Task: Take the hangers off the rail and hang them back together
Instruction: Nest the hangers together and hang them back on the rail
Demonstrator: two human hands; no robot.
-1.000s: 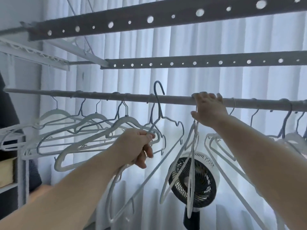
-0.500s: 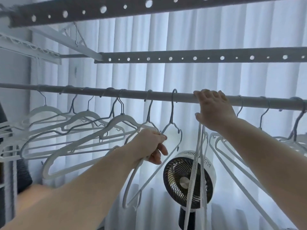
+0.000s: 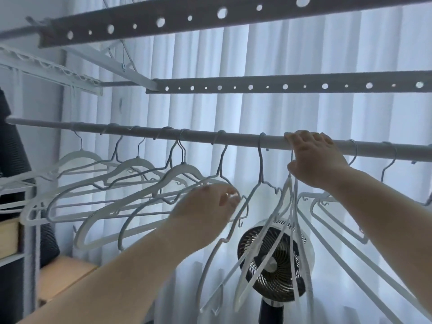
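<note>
Right hand: your right hand (image 3: 315, 157) is up at the rail (image 3: 163, 134), its fingers (image 3: 301, 137) curled over the top of the tube and the thumb under it.
Bundle: a bundle of hangers (image 3: 281, 199) hangs directly under this hand. Their hooks go up behind the thumb, so you cannot see if they sit on the rail or only in the hand.
Left hand: your left hand (image 3: 208, 206) is lower, with its back to you. The fingers are loosely bent at the shoulder of one hanger. They are blurred, so I cannot tell if they pinch it or only touch it.
Single hanger: a thin wire-like hanger (image 3: 260, 164) is hooked on the rail between your two hands and hangs tilted, its lower end to the left.
Left hangers: about six more hangers (image 3: 184, 168) hang on the rail left of it. Some are white, thick and matt, others are thin and grey, all with notched shoulders.
Right hangers: more hangers (image 3: 355, 150) hook on the rail right of your right hand.
Rail: a round, smooth grey tube.
Bars: two flat grey bars (image 3: 280, 86) with round holes run above the rail.
Behind: a pleated white curtain (image 3: 280, 54), and a round fan (image 3: 271, 260) with a dark grille and a white rim.
</note>
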